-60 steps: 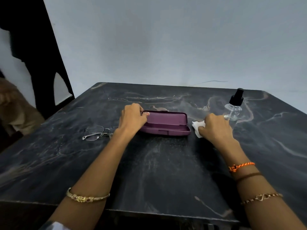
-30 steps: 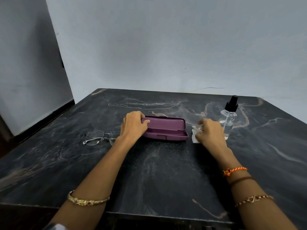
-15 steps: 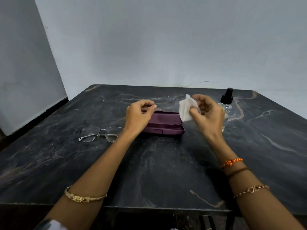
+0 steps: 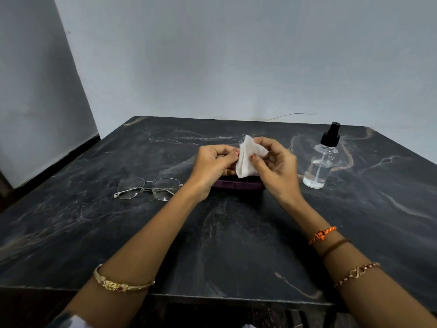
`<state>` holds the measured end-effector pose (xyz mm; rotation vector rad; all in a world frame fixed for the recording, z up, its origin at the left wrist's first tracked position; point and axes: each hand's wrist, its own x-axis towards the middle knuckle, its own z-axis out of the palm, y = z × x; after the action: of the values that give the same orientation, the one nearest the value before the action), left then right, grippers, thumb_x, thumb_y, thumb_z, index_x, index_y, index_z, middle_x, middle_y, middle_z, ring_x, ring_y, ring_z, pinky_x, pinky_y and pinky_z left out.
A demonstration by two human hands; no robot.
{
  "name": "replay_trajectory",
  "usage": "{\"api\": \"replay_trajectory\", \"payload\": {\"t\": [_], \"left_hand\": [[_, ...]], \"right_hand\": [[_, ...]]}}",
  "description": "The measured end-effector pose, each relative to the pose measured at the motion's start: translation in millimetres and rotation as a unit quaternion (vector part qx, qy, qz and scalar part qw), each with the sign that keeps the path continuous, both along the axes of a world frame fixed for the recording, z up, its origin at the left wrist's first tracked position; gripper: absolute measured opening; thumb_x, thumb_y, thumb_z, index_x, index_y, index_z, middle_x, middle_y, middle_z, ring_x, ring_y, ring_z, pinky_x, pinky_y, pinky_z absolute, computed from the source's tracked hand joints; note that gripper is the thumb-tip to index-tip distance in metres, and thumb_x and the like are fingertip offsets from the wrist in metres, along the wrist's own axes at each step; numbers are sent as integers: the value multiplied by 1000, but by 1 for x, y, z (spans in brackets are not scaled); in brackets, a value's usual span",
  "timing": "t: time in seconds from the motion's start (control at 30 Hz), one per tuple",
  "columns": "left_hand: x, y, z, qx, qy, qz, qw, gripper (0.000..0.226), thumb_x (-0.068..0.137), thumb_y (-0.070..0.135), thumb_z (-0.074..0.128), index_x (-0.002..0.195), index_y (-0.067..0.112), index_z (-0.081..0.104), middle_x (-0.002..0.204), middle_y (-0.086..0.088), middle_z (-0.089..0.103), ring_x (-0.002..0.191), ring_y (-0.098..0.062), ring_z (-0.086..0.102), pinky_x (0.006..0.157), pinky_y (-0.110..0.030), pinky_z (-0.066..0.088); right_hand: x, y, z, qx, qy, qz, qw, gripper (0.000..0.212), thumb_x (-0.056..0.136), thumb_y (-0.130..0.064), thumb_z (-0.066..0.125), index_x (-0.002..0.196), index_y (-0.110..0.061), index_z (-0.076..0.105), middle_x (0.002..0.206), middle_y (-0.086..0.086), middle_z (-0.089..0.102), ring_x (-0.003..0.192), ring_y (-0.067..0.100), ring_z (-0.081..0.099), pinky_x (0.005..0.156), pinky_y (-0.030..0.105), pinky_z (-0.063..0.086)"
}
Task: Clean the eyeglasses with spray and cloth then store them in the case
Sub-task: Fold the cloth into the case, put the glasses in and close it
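Observation:
Both hands are raised over the middle of the table with a small white cloth (image 4: 247, 159) between them. My left hand (image 4: 212, 165) pinches its left edge, and my right hand (image 4: 275, 165) pinches its right side with thumb and fingers. Under the hands lies the purple glasses case (image 4: 238, 185), mostly hidden; only its front edge shows. The thin metal-framed eyeglasses (image 4: 147, 188) lie on the table left of my left wrist. A clear spray bottle (image 4: 322, 162) with a black nozzle stands upright to the right of my right hand.
The dark marbled table (image 4: 224, 245) runs back to a pale wall. Its front edge is near my forearms. A thin wire lies along the far edge.
My right hand lifted the cloth off the table beside the case. My left hand left the case and rose to take the cloth's other edge. The view shifted slightly.

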<state>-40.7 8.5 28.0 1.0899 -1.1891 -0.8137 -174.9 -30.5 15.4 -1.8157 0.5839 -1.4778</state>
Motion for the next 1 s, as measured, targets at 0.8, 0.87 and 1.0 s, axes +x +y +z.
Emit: {"api": "replay_trajectory", "payload": {"t": [0.8,0.87,1.0], "left_hand": [[36,0,12,57,56,145,986,10,76,4,68,69,9,62,53,0,63,36,0,51,39,-9,43],[42,-2,10,94,-25,158,983,13,75,5,69,66,10,61,58,-5,61,37,-1,52,38,-9,41],[52,-5,5,150,-211,183,948,14,70,15,74,61,12,64,54,-4,61,48,-7,53,60,-21,48]], "right_hand": [[-16,-7,1,-76,188,-168,965,15,80,-10,61,78,-24,63,82,-16,61,91,15,46,79,24,35],[-19,-11,-1,-90,252,-196,943,9,78,-11,65,81,-19,68,87,-6,67,95,22,49,80,34,35],[-23,-13,1,-110,342,-238,902,13,76,-13,70,86,-20,72,95,0,70,99,24,46,75,27,21]]}}
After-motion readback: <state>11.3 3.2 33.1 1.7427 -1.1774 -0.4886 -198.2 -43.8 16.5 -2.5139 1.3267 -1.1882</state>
